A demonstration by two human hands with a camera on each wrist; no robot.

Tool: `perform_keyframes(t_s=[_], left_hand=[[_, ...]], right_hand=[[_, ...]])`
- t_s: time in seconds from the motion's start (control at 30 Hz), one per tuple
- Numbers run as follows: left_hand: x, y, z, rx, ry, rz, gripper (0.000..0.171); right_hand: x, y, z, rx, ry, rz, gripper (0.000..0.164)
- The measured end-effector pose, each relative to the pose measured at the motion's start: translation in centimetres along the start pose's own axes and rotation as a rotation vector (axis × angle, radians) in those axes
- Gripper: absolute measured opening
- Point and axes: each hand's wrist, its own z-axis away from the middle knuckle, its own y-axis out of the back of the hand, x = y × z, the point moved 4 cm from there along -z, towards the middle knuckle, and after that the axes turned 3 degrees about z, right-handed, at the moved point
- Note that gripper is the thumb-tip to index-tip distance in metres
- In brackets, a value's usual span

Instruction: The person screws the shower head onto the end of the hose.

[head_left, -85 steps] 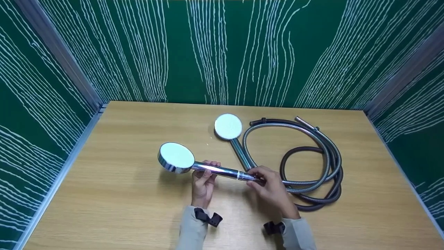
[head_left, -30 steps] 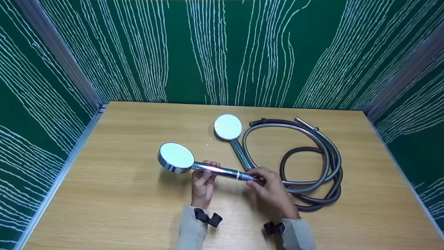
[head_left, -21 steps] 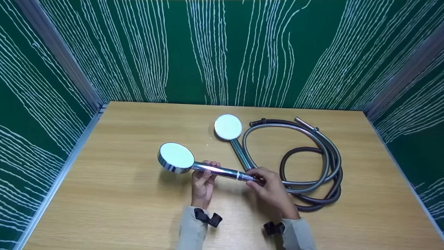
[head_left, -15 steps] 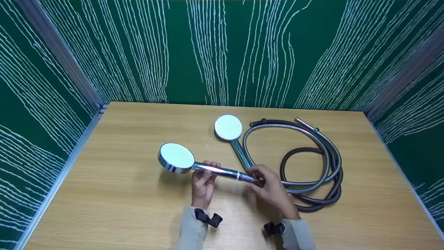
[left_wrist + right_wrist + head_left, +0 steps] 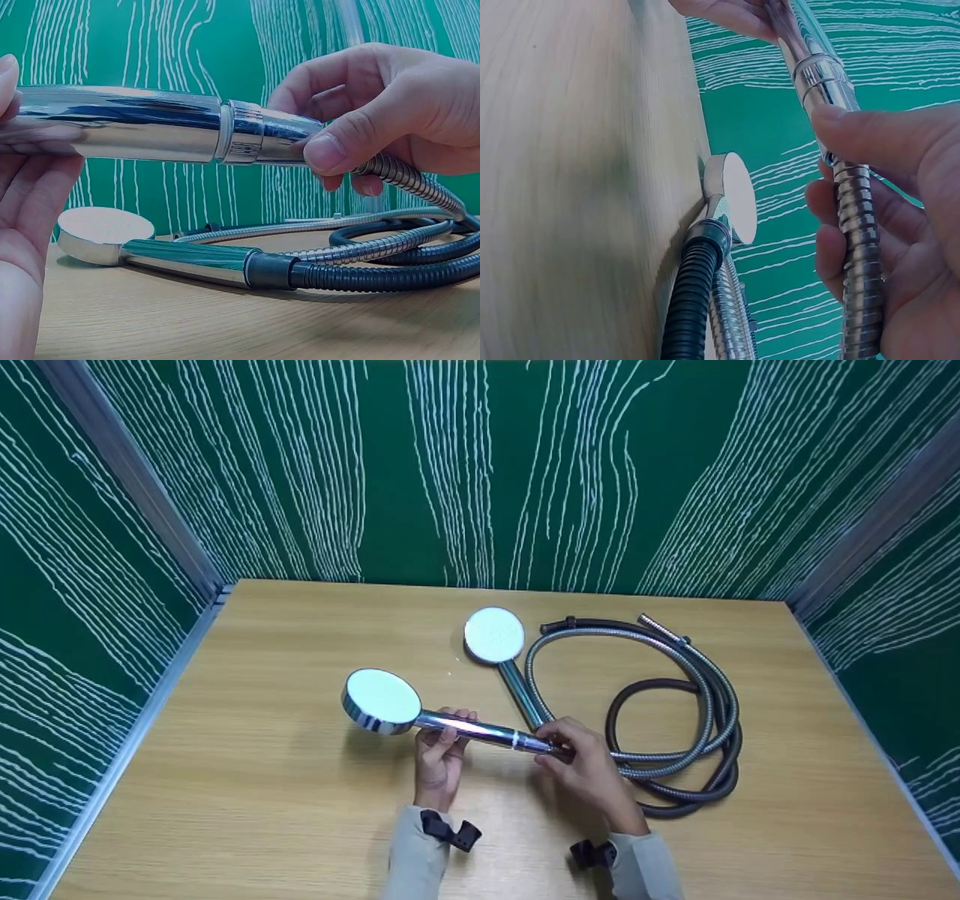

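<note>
My left hand (image 5: 439, 765) holds a chrome handheld shower head (image 5: 384, 699) by its handle, the round white face turned up and to the left. At the handle's lower end, my right hand (image 5: 589, 769) pinches a tapered chrome hose nut (image 5: 285, 133) between thumb and fingers. A thin pale gap ring (image 5: 224, 131) shows between nut and handle in the left wrist view. From the nut a silver ribbed shower hose (image 5: 859, 247) runs down past the right palm. Both hands hold these parts above the table.
Behind lies a second shower head (image 5: 493, 635), its handle joined to a black ribbed hose (image 5: 375, 276). The silver and black hoses lie coiled together at right on the wooden table (image 5: 247, 810). Green walls (image 5: 405, 472) with white lines enclose the back and sides.
The shower head and left hand stay in place. About half a second ago the right thumb and fingers stood slightly looser at the nut; now they are closed on it again.
</note>
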Motion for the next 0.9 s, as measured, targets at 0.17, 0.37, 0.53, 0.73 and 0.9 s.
perform_keyframes(t_s=[0.17,0.37,0.53,0.73,0.9], left_hand=[[-0.02,0.03,0.02,0.007,0.002,-0.003,0.018],[0.00,-0.05,-0.02,0.015,0.004,0.005,0.018],[0.01,-0.20,-0.07,0.002,0.001,0.020,0.019],[0.03,-0.18,-0.03,-0.007,0.003,0.017,0.019],[0.02,-0.10,-0.03,-0.003,0.009,0.012,0.018]], right_hand=[[0.00,0.01,0.02,-0.018,-0.024,-0.012,0.033],[-0.01,0.08,0.01,-0.034,-0.048,-0.011,0.032],[0.20,0.13,0.12,-0.065,-0.069,-0.023,0.030],[0.27,0.19,0.17,-0.091,-0.092,-0.034,0.029],[0.28,0.17,0.19,-0.098,-0.107,-0.036,0.030]])
